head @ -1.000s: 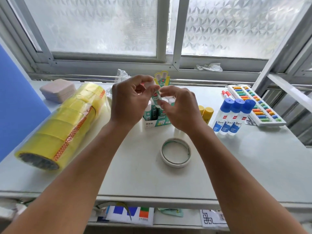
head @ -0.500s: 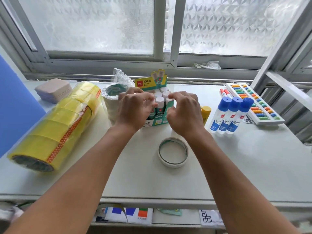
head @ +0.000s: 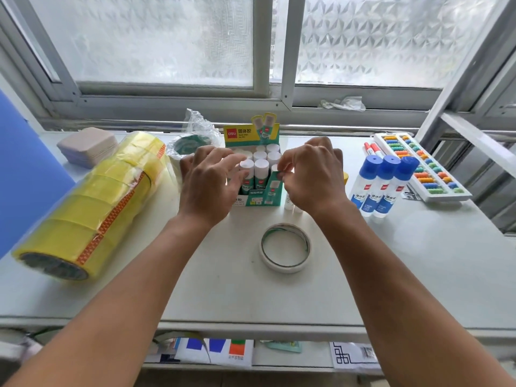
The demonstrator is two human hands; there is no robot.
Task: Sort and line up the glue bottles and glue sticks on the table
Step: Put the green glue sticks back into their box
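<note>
A green and yellow display box (head: 262, 198) stands mid-table, holding several white-capped glue sticks (head: 261, 166) upright. My left hand (head: 209, 181) hovers at the box's left side with fingers spread, fingertips by the front caps, holding nothing. My right hand (head: 314, 174) is at the box's right front corner, thumb and forefinger pinched on a glue stick (head: 275, 167) standing there. Three blue-capped glue bottles (head: 384, 188) lean side by side to the right. A yellow-capped stick (head: 345, 178) peeks out behind my right hand, and small white sticks (head: 290, 202) lie under it.
A long yellow pack of tape rolls (head: 92, 208) lies at left, a white tape ring (head: 285, 248) near the front, a bagged tape roll (head: 192, 141) behind the box. A tray of coloured beads (head: 424, 169) and red markers (head: 372, 148) sit far right. Window frame behind.
Both hands came down from above the box, lowering a glue stick into its right front corner. My left hand let go and spread its fingers.
</note>
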